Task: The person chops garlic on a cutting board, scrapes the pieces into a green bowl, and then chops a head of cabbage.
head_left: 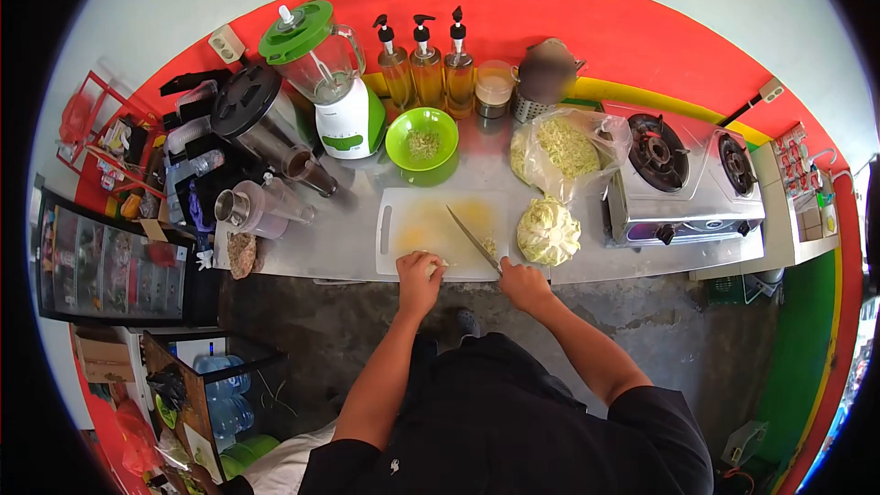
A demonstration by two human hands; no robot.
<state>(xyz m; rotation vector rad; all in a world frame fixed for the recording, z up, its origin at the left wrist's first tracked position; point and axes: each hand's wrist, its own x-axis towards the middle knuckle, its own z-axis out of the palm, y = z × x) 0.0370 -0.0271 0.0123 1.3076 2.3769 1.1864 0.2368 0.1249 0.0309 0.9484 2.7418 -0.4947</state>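
My right hand [524, 284] grips the handle of a kitchen knife [472, 236], its blade slanting up and left over the white cutting board [387, 261]. At the board's front edge my left hand [420, 280] is closed, fingers bent around a small pale piece [438, 267] whose kind I cannot make out. Small chopped bits [489, 246] lie beside the blade, and yellowish stains mark the board. Just right of the board sits a pale cabbage [548, 231]. Behind it, a clear plastic bag [598, 179] holds shredded cabbage [566, 148].
A green bowl [440, 124] with chopped bits stands behind the board. Farther left are a blender [341, 119] and a clear plastic jug [275, 206]. Several pump bottles [426, 78] line the wall. A two-burner gas stove [683, 211] stands at the right.
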